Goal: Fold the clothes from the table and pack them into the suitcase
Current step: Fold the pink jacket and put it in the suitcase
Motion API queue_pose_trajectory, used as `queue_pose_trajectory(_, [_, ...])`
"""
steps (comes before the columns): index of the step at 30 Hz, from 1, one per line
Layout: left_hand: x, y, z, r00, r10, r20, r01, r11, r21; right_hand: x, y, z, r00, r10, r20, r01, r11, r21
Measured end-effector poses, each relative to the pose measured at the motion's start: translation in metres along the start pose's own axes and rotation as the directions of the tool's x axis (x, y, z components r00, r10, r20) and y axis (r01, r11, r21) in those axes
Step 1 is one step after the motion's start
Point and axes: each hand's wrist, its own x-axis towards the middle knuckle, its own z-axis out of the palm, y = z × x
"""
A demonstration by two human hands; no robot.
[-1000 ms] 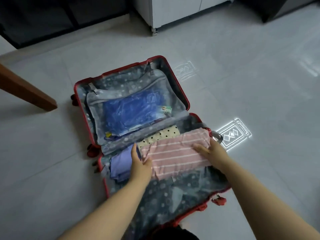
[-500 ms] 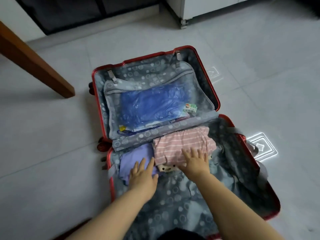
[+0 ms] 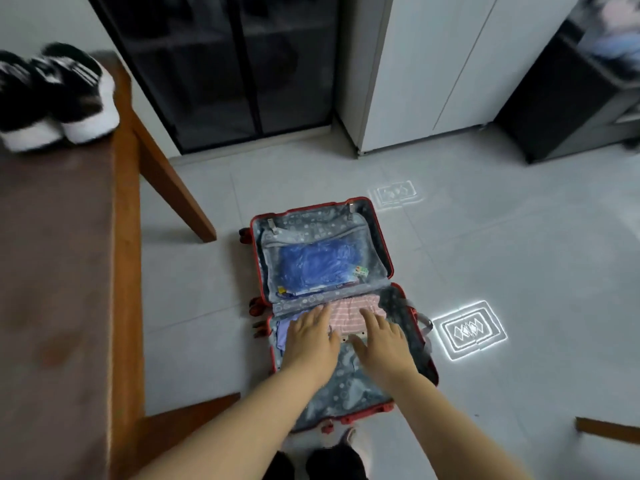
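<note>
**Suitcase** [image 3: 255, 258]: lies open on the floor [image 3: 519, 254], both halves facing up.
- Near half, far strip: taken by the pink striped garment [image 3: 349, 311] and the purple garment [image 3: 282, 332]. The left hand [image 3: 310, 341] and right hand [image 3: 382, 344] lie spread flat over them.
- Near half, toward the person: grey dotted lining [image 3: 346, 393] is bare and open from above.
- Far half: covered by the mesh pocket [image 3: 372, 261].

**Left side:** the table [image 3: 126, 271] edge runs alongside.
- One slanted leg [image 3: 173, 181] lands near the suitcase's far corner.
- A second leg [image 3: 187, 420] sits by the near end.
- A strip of bare tile runs between table and suitcase.

**Right side:** broad open floor reaches the white cabinet [image 3: 415, 64] and the black unit [image 3: 554, 109].
</note>
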Motion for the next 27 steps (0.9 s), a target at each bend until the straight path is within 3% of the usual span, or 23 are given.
queue_pose_trajectory(7, [-0.082, -0.026, -0.096, 0.982, 0.172, -0.077, -0.169, 0.985, 0.047, -0.086, -0.097, -0.048, 0.990, -0.046, -0.134, 0.053, 0.997, 0.049])
queue_pose_trajectory(13, [-0.139, -0.100, -0.156, 0.975, 0.076, -0.209, -0.067, 0.996, 0.053, -0.129, -0.183, -0.056, 0.966, -0.184, -0.180, 0.190, 0.982, 0.015])
queue_pose_trajectory(18, [-0.178, -0.133, -0.171, 0.971, -0.033, -0.238, 0.032, 0.999, -0.008, -0.146, -0.232, -0.056, 0.942, -0.294, -0.164, 0.291, 0.956, -0.043])
queue_pose_trajectory(27, [-0.205, -0.195, -0.223, 0.960, 0.042, -0.278, -0.054, 0.998, -0.036, -0.164, -0.311, -0.030, 0.931, -0.315, -0.186, 0.307, 0.949, -0.071])
